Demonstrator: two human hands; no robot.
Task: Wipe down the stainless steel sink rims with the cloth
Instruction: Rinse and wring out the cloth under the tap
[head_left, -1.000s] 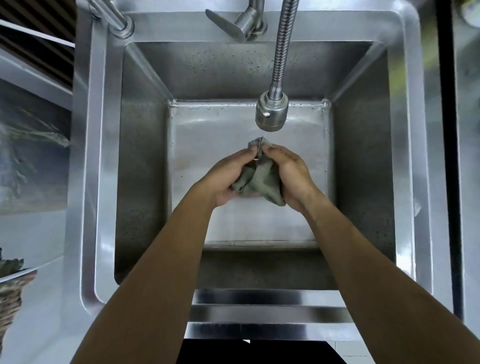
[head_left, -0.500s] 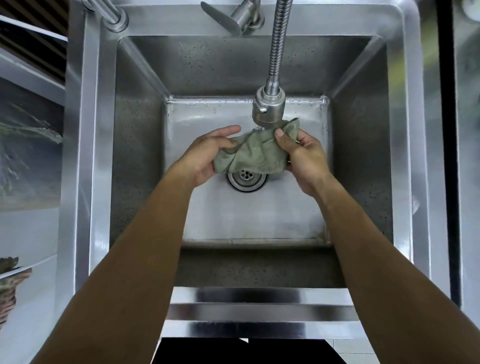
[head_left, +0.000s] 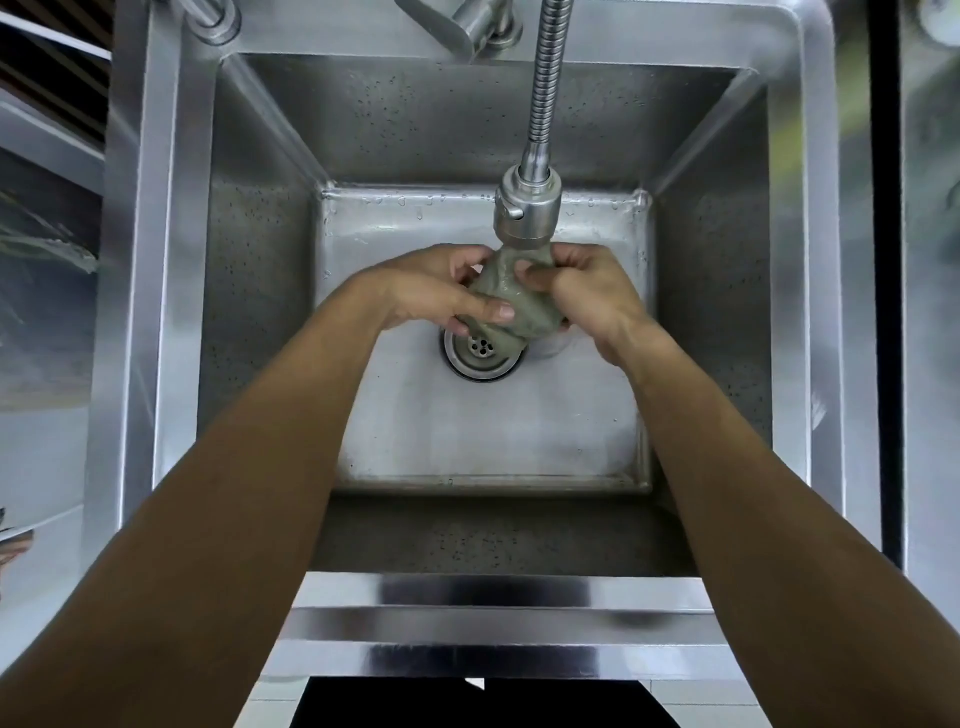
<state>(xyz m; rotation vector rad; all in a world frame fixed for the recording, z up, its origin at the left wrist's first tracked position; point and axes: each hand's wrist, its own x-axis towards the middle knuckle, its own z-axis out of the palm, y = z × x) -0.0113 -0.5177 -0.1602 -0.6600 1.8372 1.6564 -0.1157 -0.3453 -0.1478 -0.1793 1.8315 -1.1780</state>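
Note:
A bunched grey-green cloth (head_left: 511, 306) looks wet and sits right under the spray head (head_left: 525, 215) of the flexible tap, over the middle of the steel sink basin. My left hand (head_left: 441, 291) grips its left side, thumb across the front. My right hand (head_left: 587, 293) holds its right side with fingers curled into it. The sink rim (head_left: 150, 260) runs as a flat steel band around the basin. The round drain (head_left: 483, 353) shows just below the cloth, partly covered by it.
The tap lever (head_left: 447, 26) and hose base sit on the back rim. A second pipe fitting (head_left: 213, 18) stands at the back left corner. A steel front ledge (head_left: 493, 623) lies between my forearms. A dark gap (head_left: 883, 260) borders the right rim.
The cloth went from spread between my hands to bunched up directly beneath the spray head. Both hands closed in on it and the view shifted closer to the basin.

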